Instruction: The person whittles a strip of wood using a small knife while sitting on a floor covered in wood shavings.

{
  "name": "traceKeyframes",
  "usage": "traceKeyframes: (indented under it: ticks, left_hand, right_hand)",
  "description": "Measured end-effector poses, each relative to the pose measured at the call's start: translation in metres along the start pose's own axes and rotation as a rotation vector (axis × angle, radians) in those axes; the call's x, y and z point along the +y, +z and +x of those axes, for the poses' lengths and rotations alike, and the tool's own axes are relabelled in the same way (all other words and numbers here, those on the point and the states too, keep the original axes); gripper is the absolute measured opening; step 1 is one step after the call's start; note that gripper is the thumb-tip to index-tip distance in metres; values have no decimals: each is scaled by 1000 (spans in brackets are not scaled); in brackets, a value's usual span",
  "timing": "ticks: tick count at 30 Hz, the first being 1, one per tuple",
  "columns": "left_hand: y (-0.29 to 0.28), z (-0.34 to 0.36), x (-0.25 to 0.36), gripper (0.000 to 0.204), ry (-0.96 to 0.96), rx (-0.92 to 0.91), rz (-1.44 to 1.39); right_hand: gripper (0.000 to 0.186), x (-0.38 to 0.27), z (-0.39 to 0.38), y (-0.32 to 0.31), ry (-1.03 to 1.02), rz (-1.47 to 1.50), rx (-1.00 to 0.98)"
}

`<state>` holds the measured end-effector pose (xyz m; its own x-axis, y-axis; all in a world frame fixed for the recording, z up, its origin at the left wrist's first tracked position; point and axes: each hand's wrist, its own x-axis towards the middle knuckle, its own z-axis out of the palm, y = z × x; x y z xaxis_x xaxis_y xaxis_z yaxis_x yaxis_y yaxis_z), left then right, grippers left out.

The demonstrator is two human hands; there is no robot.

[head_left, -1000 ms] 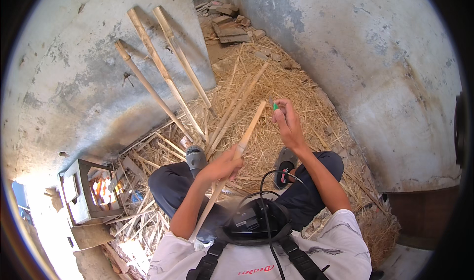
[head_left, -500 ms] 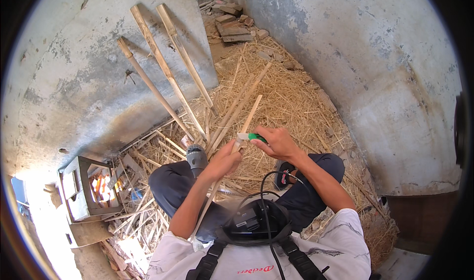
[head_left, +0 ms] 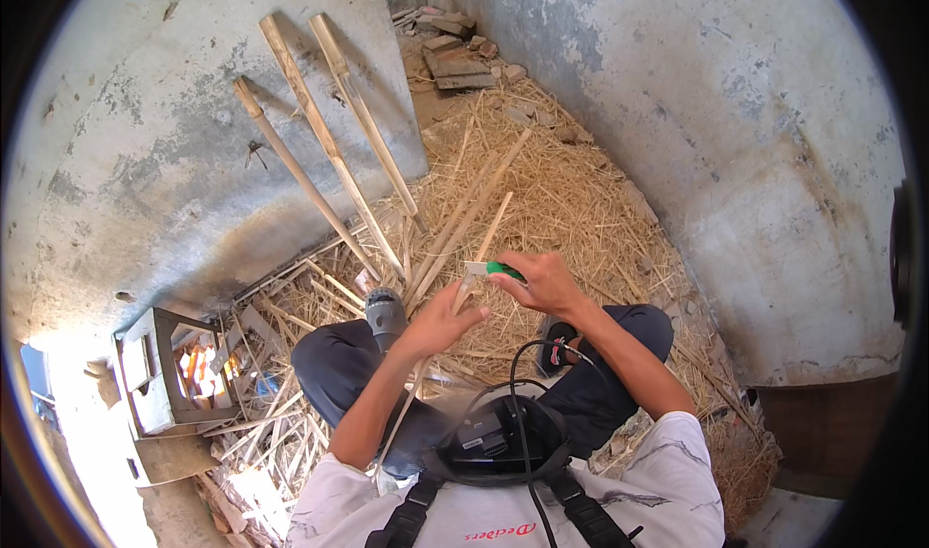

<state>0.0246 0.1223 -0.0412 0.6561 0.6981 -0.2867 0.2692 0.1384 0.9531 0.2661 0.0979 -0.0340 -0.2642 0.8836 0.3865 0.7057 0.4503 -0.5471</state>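
Note:
My left hand (head_left: 440, 323) is wrapped round a long pale bamboo strip (head_left: 494, 221) held slanting up from my lap, with the thumb sticking out to the right. My right hand (head_left: 537, 282) grips a green-handled knife (head_left: 504, 269), its flat blade (head_left: 476, 268) lying across the strip just above my left hand. Both hands are over my crossed legs, above a floor covered in straw and shavings (head_left: 571, 209).
Three bamboo poles (head_left: 300, 94) lean against the left wall (head_left: 145, 161). More strips (head_left: 450, 234) lie ahead. A wooden box frame (head_left: 155, 408) stands at lower left, broken bricks (head_left: 455, 64) at the far corner. A weathered wall (head_left: 735, 161) bounds the right; black cables (head_left: 523, 432) hang over my lap.
My right hand has come down and leftward with the knife, so the blade now rests on the strip. My left hand has shifted slightly, its thumb now raised.

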Motion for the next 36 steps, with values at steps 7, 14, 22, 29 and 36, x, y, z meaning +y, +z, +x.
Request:
traceKeyframes:
  ticks: [7, 14, 22, 29, 36]
  left_hand:
    - [0, -5, 9, 43, -143, -59, -108]
    - [5, -15, 7, 29, -76, -106, 16]
    - [-1, -7, 8, 49, -95, -142, -294]
    - [2, 1, -6, 55, 16, 21, 28]
    - [7, 1, -4, 44, 82, 82, 47]
  right_hand:
    - [27, 14, 1, -12, 75, -46, 80]
    - [28, 40, 7, -65, 441, -86, 325]
    - [28, 17, -6, -21, 156, -17, 81]
    - [27, 1, 0, -5, 35, 25, -28]
    - [28, 0, -4, 3, -3, 12, -59]
